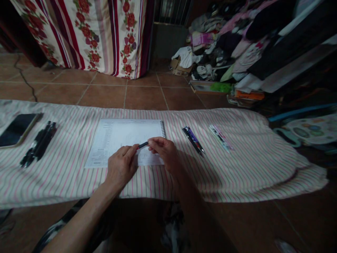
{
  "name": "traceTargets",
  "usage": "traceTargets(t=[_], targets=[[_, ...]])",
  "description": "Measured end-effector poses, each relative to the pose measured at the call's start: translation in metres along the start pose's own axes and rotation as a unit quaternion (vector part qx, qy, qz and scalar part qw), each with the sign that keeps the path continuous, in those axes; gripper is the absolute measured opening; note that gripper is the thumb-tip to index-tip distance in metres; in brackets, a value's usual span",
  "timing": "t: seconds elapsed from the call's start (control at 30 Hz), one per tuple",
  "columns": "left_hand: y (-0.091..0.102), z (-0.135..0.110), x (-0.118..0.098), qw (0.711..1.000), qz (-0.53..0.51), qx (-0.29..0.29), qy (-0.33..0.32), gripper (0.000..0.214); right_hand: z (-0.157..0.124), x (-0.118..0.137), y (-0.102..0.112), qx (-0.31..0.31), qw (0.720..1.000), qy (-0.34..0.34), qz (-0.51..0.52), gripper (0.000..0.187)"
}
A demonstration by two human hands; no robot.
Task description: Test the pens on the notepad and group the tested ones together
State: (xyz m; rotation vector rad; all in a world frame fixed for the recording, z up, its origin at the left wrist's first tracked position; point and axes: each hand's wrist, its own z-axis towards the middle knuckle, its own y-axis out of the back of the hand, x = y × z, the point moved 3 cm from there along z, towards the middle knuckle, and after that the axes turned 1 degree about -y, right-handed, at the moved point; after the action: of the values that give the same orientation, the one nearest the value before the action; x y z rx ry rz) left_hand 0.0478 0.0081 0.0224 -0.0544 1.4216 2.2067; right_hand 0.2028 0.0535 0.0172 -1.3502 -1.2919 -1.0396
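A dark pen [143,144] with a bit of red near its left end is held level between my two hands. My left hand [121,166] pinches its left end, and the fingers of my right hand [165,150] are closed on the other end. Both hands are above the lower part of a spiral notebook [126,131], which lies with a printed white page up and its coil on the right. To the right of the notebook lie dark pens [193,140] side by side. Farther right are pale pink and white pens [221,138].
A striped cloth [244,168] covers the low table. At its left lie a phone [17,129] and several black pens [39,144]. Beyond are a tiled floor [142,95], a flowered curtain [105,38] and piled clothes [226,42]. A pale-topped stool or seat [313,128] stands at the right.
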Motion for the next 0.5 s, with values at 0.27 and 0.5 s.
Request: traceTargets(t=[0.27,0.5], targets=[[0.0009,-0.0024,-0.0016,0.999,-0.015,-0.028,-0.025,0.03,0.0029,-0.0014,-0.0006,-0.001,0.999,0.018,-0.044,0.026],[0.0005,0.0014,-0.0018,0.997,-0.054,-0.002,0.048,0.029,0.0001,-0.0011,-0.0028,-0.01,1.0,0.007,-0.006,0.034]])
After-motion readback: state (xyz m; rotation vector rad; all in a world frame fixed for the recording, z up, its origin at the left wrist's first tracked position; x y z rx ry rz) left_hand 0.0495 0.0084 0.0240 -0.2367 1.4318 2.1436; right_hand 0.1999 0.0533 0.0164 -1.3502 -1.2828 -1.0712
